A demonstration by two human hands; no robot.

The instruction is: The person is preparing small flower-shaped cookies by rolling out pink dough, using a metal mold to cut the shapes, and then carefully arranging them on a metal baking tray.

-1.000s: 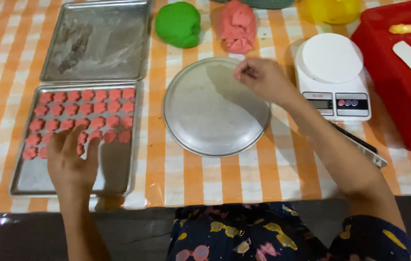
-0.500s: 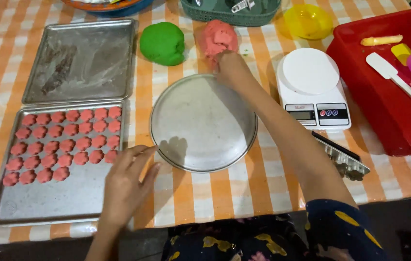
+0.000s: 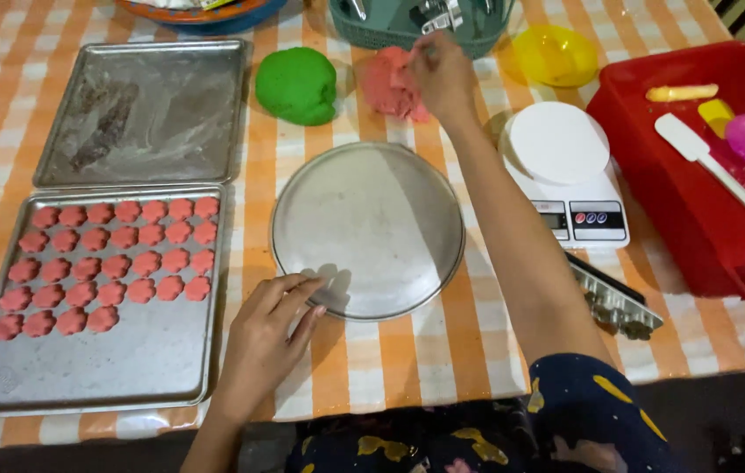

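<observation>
My right hand [image 3: 444,77] reaches to the far side of the table and pinches the lump of pink dough [image 3: 387,83], fingers closed on its top right. Beside it on the left lies a green dough ball [image 3: 296,83]. My left hand [image 3: 272,337] rests on the tablecloth with its fingertips touching the near-left rim of the round metal plate [image 3: 372,223]; it holds nothing. To the left, a rectangular baking tray [image 3: 101,368] carries several rows of small pink flower-shaped dough pieces [image 3: 114,263].
A second, floured tray [image 3: 146,109] lies at the back left. A white kitchen scale [image 3: 565,166] stands right of the plate, with a metal mould [image 3: 618,302] near it. A red tub [image 3: 697,228] holds a spatula [image 3: 710,162] and spoon. A yellow bowl [image 3: 556,52] and a green basket [image 3: 390,26] sit behind.
My left hand left the tray of pink pieces and moved right to the plate's rim. My right hand went from over the plate up to the pink dough and pinched it.
</observation>
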